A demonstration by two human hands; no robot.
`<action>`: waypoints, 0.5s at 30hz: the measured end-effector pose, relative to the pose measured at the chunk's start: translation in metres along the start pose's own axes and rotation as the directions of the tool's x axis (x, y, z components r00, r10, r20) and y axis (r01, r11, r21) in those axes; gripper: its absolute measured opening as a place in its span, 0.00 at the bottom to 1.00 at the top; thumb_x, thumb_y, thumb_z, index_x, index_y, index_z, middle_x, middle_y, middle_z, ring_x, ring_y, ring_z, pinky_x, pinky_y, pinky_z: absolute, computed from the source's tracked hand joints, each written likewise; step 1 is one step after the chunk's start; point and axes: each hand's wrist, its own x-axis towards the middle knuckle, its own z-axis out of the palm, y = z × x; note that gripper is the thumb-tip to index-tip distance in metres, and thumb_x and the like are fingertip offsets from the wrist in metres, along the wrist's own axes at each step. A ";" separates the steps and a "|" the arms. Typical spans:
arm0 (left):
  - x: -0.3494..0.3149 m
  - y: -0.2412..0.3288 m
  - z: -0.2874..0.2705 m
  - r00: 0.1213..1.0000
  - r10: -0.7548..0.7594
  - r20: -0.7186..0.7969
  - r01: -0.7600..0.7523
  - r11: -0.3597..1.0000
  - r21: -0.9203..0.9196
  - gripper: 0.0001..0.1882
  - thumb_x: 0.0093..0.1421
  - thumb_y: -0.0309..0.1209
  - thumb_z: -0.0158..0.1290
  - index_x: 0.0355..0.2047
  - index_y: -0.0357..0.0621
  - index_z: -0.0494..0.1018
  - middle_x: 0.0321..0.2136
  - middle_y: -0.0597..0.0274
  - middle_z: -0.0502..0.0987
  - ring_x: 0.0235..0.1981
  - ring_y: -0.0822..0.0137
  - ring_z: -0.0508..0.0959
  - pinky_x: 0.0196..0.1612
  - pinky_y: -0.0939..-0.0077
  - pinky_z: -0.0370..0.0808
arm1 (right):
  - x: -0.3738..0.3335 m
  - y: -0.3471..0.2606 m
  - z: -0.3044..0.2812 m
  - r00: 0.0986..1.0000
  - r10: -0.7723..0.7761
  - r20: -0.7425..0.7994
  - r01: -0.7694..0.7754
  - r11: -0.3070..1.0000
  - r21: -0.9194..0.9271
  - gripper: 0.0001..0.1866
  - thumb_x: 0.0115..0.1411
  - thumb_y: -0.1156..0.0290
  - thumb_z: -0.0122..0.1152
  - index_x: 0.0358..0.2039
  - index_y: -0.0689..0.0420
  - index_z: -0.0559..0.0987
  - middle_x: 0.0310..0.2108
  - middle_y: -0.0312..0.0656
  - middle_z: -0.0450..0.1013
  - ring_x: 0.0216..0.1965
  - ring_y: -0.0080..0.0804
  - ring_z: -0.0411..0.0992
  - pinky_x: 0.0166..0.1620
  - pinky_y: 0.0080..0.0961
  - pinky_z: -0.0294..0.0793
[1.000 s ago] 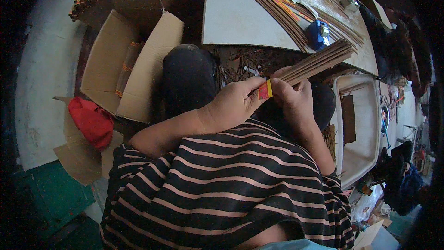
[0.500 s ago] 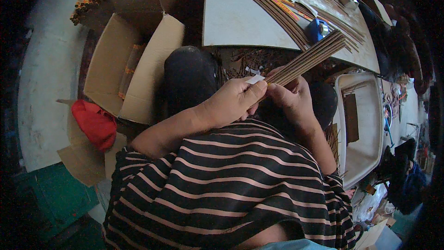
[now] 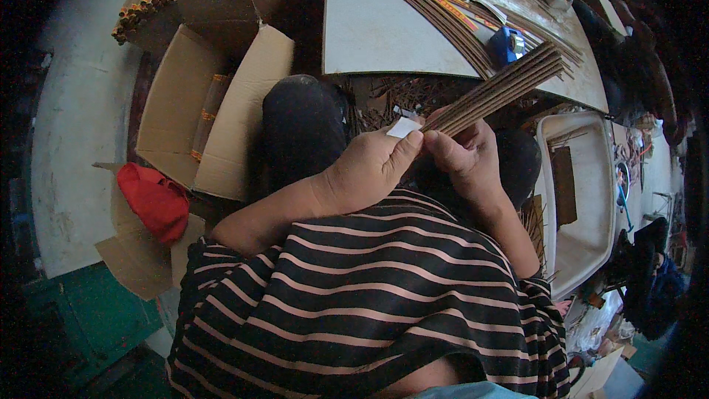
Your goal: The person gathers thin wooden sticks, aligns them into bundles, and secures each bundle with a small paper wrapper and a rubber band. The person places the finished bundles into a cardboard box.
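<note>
Though in grip [image 3: 467, 161] — sticks [image 3: 502, 91] mostly beyond

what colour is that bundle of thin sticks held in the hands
The bundle of thin sticks is dull brown, best seen in the head view.

Striped top [image 3: 362, 281]: black, crossed by narrow pale-pink bands, loosely folded
Sleeves [image 3: 214, 255]: same stripes, ending near the elbows
Left hand [image 3: 369, 166]: bare
Right hand [image 3: 473, 162]: bare
Knees [image 3: 303, 114]: nearly black cloth
Pale blue cloth [image 3: 473, 392]: strip at lower edge
</note>
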 end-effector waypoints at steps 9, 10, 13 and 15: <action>0.003 -0.005 0.004 0.915 0.384 -0.122 -0.354 0.910 0.215 0.15 0.62 0.32 0.41 0.45 0.32 0.62 0.30 0.40 0.73 0.30 0.50 0.77 0.32 0.69 0.75 | -0.003 -0.005 0.005 1.000 -0.006 -0.017 0.007 0.999 0.036 0.16 0.50 0.66 0.62 0.35 0.62 0.71 0.21 0.32 0.67 0.18 0.15 0.60 0.21 0.11 0.58; 0.002 -0.002 0.002 0.921 0.375 -0.107 -0.345 0.911 0.224 0.15 0.62 0.31 0.41 0.45 0.33 0.62 0.30 0.40 0.73 0.30 0.50 0.76 0.32 0.69 0.75 | -0.003 -0.004 0.004 1.000 -0.009 -0.021 0.010 0.999 0.034 0.16 0.50 0.66 0.62 0.35 0.62 0.71 0.21 0.32 0.67 0.18 0.16 0.60 0.21 0.11 0.58; 0.002 -0.004 0.003 0.903 0.419 -0.094 -0.384 0.886 0.259 0.16 0.61 0.30 0.41 0.47 0.34 0.60 0.29 0.40 0.73 0.30 0.50 0.76 0.31 0.68 0.76 | -0.005 -0.004 0.004 1.000 0.003 -0.010 -0.003 0.999 0.036 0.16 0.51 0.66 0.62 0.35 0.62 0.71 0.21 0.32 0.67 0.17 0.16 0.60 0.20 0.11 0.57; 0.003 -0.006 0.003 0.880 0.466 -0.096 -0.425 0.861 0.280 0.16 0.61 0.30 0.40 0.47 0.34 0.59 0.30 0.40 0.72 0.30 0.50 0.76 0.31 0.68 0.76 | -0.006 -0.005 0.005 1.000 -0.011 -0.013 0.012 0.999 0.041 0.16 0.51 0.66 0.62 0.35 0.62 0.71 0.21 0.32 0.67 0.17 0.16 0.60 0.20 0.12 0.57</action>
